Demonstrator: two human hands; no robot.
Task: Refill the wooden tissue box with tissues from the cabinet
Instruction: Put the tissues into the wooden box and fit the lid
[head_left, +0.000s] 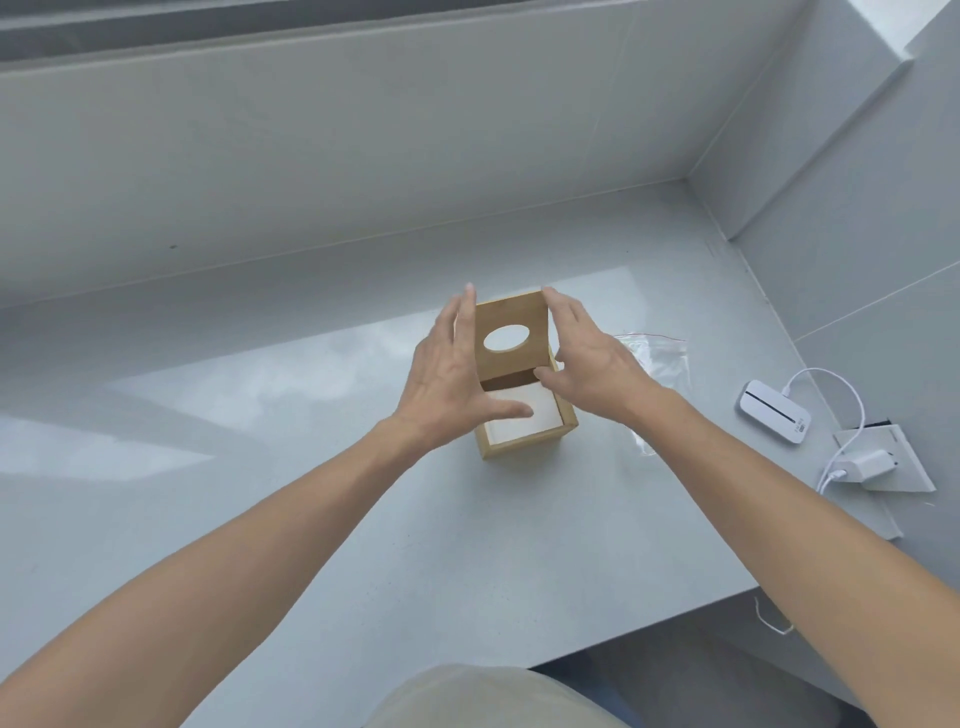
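A small square wooden tissue box (525, 442) stands on the grey counter (291, 426), near its middle. Its wooden lid (511, 316), with an oval hole, is tilted up over the back of the box. White tissues (524, 415) fill the open front part. My left hand (447, 379) presses flat against the lid's left edge, thumb stretched over the tissues. My right hand (592, 358) presses on the lid's right edge, thumb at its lower corner. The lid is held between both hands.
A clear zip bag (662, 358) lies just right of the box, partly behind my right forearm. Further right, a white device (774, 410) with a cable and a plugged charger (867, 464) sit by the wall. Walls enclose the counter at back and right; its front edge drops off at lower right.
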